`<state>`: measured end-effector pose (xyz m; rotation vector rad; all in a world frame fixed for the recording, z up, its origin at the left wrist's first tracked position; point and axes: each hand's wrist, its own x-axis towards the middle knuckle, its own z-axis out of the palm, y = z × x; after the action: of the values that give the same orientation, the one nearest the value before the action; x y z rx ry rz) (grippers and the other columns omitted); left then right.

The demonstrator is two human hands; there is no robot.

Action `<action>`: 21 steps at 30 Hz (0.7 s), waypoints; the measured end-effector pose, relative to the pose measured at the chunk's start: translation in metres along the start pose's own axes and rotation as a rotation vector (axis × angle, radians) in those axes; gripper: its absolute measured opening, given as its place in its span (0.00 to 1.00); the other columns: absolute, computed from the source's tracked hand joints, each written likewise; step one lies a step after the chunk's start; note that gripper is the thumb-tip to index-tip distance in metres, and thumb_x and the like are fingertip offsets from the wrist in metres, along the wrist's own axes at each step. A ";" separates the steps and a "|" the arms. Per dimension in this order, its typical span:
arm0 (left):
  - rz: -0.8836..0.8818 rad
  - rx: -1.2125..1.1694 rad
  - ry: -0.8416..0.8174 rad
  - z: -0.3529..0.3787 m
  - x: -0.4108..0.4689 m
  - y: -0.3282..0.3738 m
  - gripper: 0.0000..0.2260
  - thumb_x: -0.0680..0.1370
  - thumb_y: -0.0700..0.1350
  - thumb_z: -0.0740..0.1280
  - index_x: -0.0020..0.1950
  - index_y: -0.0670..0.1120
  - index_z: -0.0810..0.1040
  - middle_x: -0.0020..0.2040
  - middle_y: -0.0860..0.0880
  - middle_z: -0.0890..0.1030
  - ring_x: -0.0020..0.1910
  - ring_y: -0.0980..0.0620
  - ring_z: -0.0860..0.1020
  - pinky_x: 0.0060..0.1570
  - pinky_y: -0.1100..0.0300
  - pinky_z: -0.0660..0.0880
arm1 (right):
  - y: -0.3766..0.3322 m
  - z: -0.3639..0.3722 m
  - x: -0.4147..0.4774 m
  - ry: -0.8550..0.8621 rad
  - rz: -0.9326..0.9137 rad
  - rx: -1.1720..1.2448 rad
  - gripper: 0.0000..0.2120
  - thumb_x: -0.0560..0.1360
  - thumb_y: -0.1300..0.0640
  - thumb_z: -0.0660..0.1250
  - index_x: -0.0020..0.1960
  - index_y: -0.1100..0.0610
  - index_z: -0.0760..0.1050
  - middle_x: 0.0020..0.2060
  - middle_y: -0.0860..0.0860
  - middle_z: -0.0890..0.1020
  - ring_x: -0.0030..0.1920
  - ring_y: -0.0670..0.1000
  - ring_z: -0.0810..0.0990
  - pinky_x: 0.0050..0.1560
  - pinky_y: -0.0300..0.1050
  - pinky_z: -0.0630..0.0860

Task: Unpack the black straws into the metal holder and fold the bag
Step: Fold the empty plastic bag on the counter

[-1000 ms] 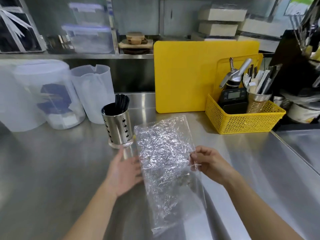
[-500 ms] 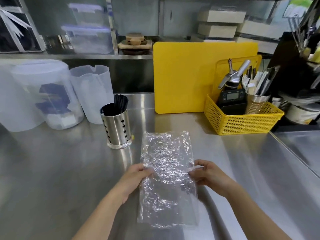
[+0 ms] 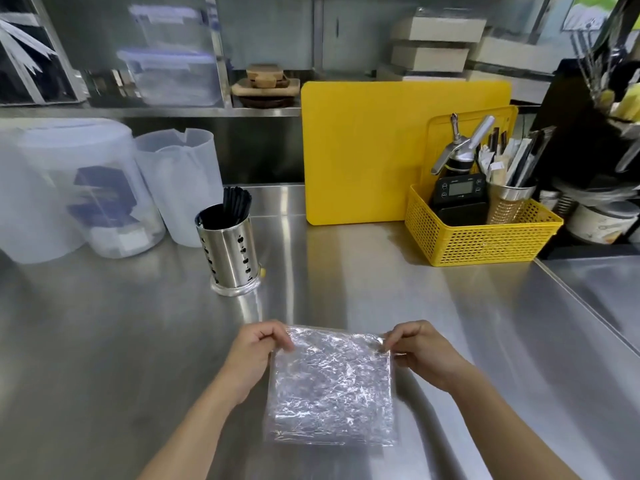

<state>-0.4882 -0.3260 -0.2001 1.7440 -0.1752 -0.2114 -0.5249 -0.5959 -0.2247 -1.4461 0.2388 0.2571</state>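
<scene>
The crinkled clear plastic bag lies flat on the steel counter right in front of me, doubled over into a near square. My left hand pinches its far left corner and my right hand pinches its far right corner, both along the folded edge. The perforated metal holder stands upright beyond my left hand, apart from the bag. A bunch of black straws leans inside it, tips sticking out at the top.
Translucent plastic tubs and a jug stand at the back left. A yellow cutting board leans on the back wall. A yellow basket with a timer and utensils sits at the right. A counter seam runs along the right.
The bag lay stretched out long; both hands brought its far end toward me, and it is now doubled to about half its length. The holder and straws have not moved.
</scene>
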 end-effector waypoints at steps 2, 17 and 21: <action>0.028 0.039 -0.007 0.000 -0.001 0.001 0.24 0.70 0.21 0.53 0.25 0.42 0.77 0.28 0.49 0.78 0.31 0.64 0.75 0.36 0.76 0.69 | 0.000 0.002 0.000 -0.025 -0.027 -0.112 0.17 0.66 0.78 0.60 0.29 0.63 0.80 0.41 0.66 0.78 0.40 0.59 0.74 0.35 0.42 0.71; -0.169 -0.437 0.198 0.009 -0.015 0.005 0.10 0.81 0.43 0.56 0.53 0.50 0.77 0.44 0.46 0.81 0.40 0.47 0.79 0.36 0.54 0.77 | 0.017 0.014 -0.012 -0.068 0.079 0.074 0.28 0.55 0.58 0.81 0.47 0.69 0.73 0.41 0.66 0.70 0.40 0.64 0.72 0.45 0.74 0.74; -0.422 -0.477 -0.030 0.008 -0.023 0.003 0.20 0.75 0.63 0.58 0.60 0.52 0.71 0.54 0.45 0.79 0.50 0.44 0.79 0.43 0.44 0.79 | 0.017 0.018 -0.027 0.081 0.007 0.143 0.20 0.57 0.63 0.78 0.43 0.65 0.72 0.39 0.66 0.69 0.30 0.58 0.71 0.29 0.52 0.80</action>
<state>-0.5121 -0.3283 -0.1979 1.2844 0.2129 -0.5413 -0.5555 -0.5769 -0.2304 -1.3153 0.3225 0.1835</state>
